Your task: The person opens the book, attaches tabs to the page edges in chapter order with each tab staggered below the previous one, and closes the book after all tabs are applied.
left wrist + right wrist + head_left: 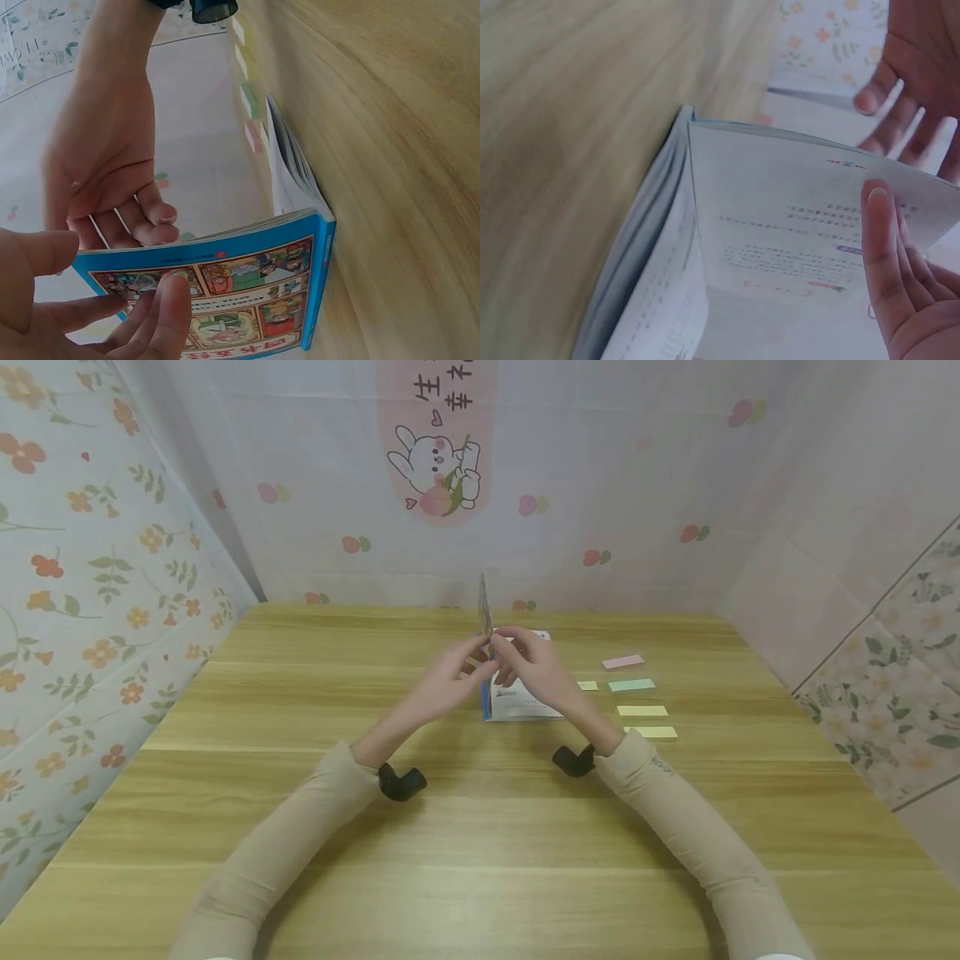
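An open book [517,702] lies on the table, its blue, picture-covered front cover [255,277] standing upright with some pages. My left hand [455,672] holds this raised part from the cover side, fingers lying along the pictures and thumb at the upper edge. On the other side, my right hand [536,672] grips near the same free edge, its fingertips [879,202] against a printed page [780,217]. The right thumb is hidden in the right wrist view. The remaining pages [652,300] fan slightly apart by the spine.
To the book's right lie sticky strips: pink [622,662], green [632,685] and several yellow ones [642,711]. A small yellow strip [587,686] sits beside the book. Flowered cloth [105,568] hangs at the left, and a rabbit-print cloth [562,460] at the back.
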Tool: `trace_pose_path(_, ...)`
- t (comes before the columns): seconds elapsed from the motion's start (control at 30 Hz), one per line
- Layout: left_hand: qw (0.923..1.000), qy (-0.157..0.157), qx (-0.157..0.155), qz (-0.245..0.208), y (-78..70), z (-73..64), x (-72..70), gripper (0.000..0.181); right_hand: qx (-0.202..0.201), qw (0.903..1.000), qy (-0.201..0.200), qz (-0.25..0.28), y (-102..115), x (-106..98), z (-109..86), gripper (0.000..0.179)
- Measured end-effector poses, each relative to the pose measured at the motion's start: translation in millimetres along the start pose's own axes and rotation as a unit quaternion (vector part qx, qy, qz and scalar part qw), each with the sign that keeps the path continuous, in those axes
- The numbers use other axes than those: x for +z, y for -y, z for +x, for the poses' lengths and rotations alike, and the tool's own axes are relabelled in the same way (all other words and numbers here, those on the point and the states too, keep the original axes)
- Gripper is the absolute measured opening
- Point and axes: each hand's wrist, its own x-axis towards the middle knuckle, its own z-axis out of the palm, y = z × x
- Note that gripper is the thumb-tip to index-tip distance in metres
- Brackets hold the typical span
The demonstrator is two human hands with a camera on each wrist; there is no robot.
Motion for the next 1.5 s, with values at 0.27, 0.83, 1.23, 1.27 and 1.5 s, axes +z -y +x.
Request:
trace_pose_path(0.27,0.9983,0.055,-0.014,-0.011,2.3,1.2,6.9,0.051,0.034,0.9992,-0.022,-0.004,3,-16,-1.4,0.046)
trace_pose_path(0.83,0.9822,0.167,-0.047,0.072,13.4,-1.9,13.9,0.046,0.103,0.9928,-0.038,-0.048,-18,-46,-20.4,0.041)
trace_pose_path(1.23,0.9395,0.254,-0.049,0.225,17.1,2.9,21.3,0.062,0.150,0.9841,-0.005,-0.095,-29,-59,-30.6,0.042)
trace_pose_path(1.27,0.9361,0.262,-0.056,0.228,17.7,3.5,21.6,0.064,0.157,0.9827,0.002,-0.098,-30,-60,-31.1,0.043)
trace_pose_path(1.5,0.9251,0.293,-0.091,0.223,17.1,5.0,22.5,0.065,0.189,0.9658,0.068,-0.164,-33,-65,-34.4,0.034)
